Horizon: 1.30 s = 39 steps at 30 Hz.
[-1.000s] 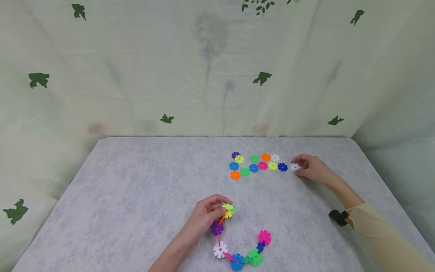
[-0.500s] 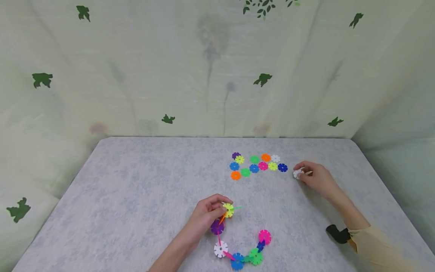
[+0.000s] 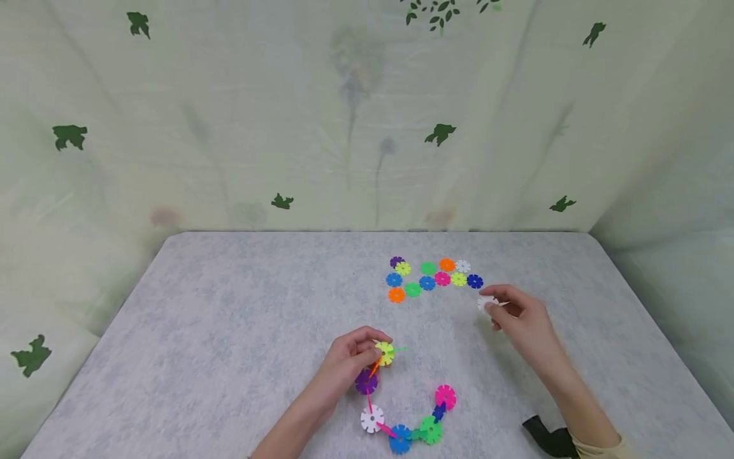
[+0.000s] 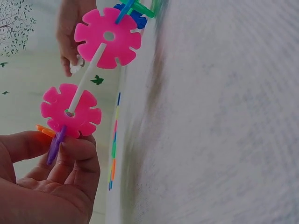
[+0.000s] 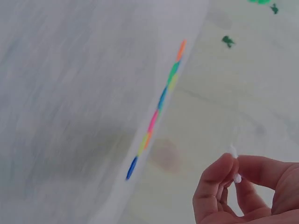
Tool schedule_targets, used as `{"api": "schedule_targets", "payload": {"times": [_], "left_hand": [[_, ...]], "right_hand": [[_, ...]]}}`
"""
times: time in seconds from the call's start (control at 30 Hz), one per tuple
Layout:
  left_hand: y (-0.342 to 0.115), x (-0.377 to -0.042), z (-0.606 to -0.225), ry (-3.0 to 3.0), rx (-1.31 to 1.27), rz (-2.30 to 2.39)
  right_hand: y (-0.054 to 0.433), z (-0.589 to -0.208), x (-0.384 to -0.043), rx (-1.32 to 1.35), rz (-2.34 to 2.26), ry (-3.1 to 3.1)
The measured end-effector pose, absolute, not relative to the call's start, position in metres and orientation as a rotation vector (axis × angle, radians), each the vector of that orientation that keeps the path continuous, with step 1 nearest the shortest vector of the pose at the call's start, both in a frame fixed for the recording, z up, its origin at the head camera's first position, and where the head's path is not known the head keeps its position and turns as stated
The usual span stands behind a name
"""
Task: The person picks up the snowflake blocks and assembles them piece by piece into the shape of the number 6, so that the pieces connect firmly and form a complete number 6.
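My left hand pinches one end of a chain of interlocking notched plastic discs, by a yellow disc and an orange one. From there the chain curves through a purple disc, a white one, a blue one and a green one to a pink disc. In the left wrist view, thumb and fingers grip beside a purple disc, below two pink discs joined by a white one seen edge-on. My right hand pinches a loose white notched disc above the table, partly covered by the fingertips.
Several loose discs in mixed colours lie flat behind the hands, among them a dark blue disc and an orange disc. The grey table meets a pale curtain at its back edge.
My right hand has picked up the white disc from beside the dark blue one and brought it nearer to me and slightly left. The left hand and the chain stay nearly still.
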<state>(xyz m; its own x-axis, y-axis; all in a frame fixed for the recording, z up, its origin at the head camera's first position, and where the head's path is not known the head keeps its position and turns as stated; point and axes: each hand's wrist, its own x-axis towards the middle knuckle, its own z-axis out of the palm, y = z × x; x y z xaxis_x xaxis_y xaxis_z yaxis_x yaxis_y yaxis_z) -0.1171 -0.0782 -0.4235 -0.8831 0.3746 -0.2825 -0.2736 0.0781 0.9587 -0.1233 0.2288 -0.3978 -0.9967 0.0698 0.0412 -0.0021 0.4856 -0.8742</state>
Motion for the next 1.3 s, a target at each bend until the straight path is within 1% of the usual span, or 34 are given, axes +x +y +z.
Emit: {"api": "schedule_targets", "payload": {"times": [0.13,0.33,0.6,0.77,1.3], "left_hand": [[-0.078,-0.116,-0.424,1.907,0.112,1.866],[-0.078,-0.115,-0.423,1.923,0.099,1.882],[-0.077,-0.115,-0.422,1.916,0.043,1.886],[-0.077,-0.116,-0.422,1.892,0.014,1.903],[-0.074,-0.115,-0.426,1.803,-0.097,2.037]], "right_hand": [[0.208,-0.394,-0.114,-0.066,1.643,-2.605],[0.183,-0.392,-0.106,-0.007,1.76,-2.585],[0.157,-0.397,-0.1,0.018,2.004,-2.576],[0.147,-0.402,-0.098,0.029,2.068,-2.594],[0.13,-0.406,-0.092,-0.215,2.222,-2.384]]}}
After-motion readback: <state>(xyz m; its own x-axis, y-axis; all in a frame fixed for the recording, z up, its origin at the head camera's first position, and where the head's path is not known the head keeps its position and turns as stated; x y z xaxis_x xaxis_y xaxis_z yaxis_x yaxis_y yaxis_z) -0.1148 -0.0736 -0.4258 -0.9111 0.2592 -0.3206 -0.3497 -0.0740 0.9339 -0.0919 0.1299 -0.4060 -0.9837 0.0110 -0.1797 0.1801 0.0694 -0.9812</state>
